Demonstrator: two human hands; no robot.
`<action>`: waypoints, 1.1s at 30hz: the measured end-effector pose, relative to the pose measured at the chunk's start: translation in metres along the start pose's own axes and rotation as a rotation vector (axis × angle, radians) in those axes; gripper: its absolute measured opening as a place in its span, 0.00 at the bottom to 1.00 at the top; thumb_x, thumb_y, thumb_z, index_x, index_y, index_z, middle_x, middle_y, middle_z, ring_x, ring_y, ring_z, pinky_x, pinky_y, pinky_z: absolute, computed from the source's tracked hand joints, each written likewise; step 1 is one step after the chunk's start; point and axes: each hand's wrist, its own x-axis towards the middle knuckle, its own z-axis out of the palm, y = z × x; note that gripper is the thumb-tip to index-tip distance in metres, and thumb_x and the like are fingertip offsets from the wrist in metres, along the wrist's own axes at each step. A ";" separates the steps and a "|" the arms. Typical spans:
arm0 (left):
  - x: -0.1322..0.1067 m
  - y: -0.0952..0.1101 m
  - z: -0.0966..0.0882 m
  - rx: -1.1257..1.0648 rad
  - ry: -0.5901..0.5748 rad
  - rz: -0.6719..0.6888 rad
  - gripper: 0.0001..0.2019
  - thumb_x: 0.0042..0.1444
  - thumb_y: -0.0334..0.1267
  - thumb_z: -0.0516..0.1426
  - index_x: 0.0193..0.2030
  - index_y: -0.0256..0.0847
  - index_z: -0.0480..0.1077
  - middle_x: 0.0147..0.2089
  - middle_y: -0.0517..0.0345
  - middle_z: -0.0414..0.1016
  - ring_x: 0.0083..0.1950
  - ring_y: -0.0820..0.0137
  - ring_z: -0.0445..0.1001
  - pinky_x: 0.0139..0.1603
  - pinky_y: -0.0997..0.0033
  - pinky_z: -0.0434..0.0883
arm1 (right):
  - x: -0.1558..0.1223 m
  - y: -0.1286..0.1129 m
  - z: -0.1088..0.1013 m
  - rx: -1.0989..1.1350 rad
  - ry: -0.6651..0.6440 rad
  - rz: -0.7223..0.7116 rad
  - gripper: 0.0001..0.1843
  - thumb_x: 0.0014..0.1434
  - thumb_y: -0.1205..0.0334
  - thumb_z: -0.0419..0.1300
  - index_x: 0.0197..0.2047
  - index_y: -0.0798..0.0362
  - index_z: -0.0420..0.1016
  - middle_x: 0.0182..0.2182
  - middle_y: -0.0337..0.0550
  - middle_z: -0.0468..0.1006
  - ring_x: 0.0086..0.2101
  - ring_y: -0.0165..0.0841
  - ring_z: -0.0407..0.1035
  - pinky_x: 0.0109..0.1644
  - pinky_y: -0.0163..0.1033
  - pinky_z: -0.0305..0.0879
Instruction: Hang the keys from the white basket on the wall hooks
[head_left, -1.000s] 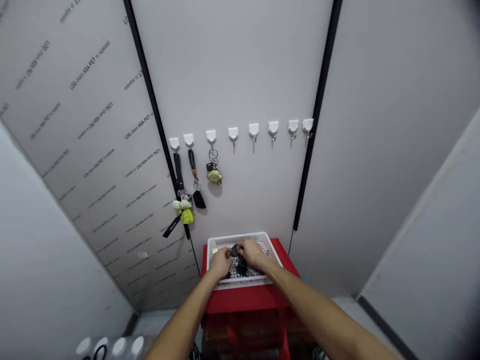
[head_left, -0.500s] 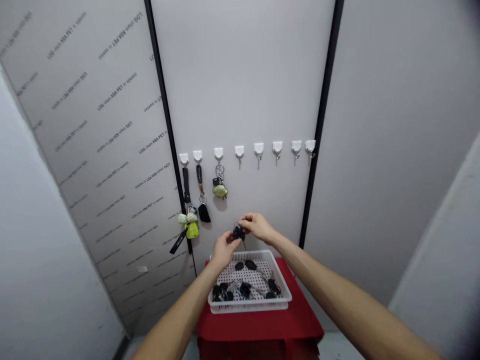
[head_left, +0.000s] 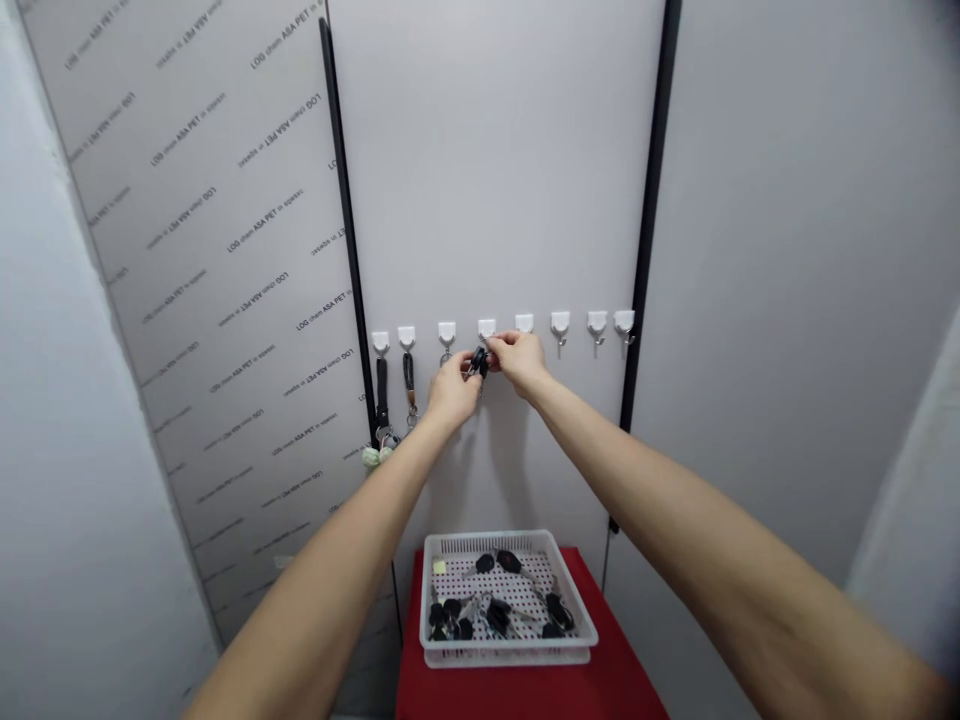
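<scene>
1. Currently, nearest my viewpoint, the left forearm (head_left: pixel 322 580) and the right forearm (head_left: pixel 675 520) rise from the lower edge and converge toward the wall.
2. Below and between them I see a red surface (head_left: pixel 517 692), and on it a white basket (head_left: pixel 510 646) with slotted sides and a perforated floor.
3. Inside the basket lie several black-headed keys (head_left: pixel 498 614): two toward the far side, others at the near left, near middle and right. A small pale yellow piece (head_left: pixel 439 567) sits in the far left corner.
4. Higher up, I have the left hand (head_left: pixel 453 391) gripping the left side of a dark bunch of keys (head_left: pixel 478 359) between thumb and fingers.
5. The right hand (head_left: pixel 523 360) pinches the upper right of that bunch, just below the fourth hook (head_left: pixel 487 326) from the left; I cannot tell whether its ring touches the hook.
6. Behind the hands I count eight white-backed hooks in a row. A black strap (head_left: pixel 382 393) hangs from the first, with a pale green ornament (head_left: pixel 370 457) lower down, and a braided loop (head_left: pixel 409 375) from the second.
7. Farthest off stands the pale wall panel (head_left: pixel 487 180), edged by black strips (head_left: pixel 651 200), with a lettered panel (head_left: pixel 187 200) at left.
</scene>
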 end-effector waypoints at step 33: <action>-0.184 -0.146 0.062 0.346 -0.718 -0.352 0.16 0.35 0.28 0.53 0.36 0.37 0.65 0.37 0.53 0.68 0.40 0.69 0.64 0.40 0.74 0.59 | -0.154 0.219 -0.036 -0.942 -0.586 0.128 0.13 0.42 0.69 0.49 0.32 0.56 0.70 0.33 0.47 0.71 0.36 0.32 0.62 0.38 0.33 0.53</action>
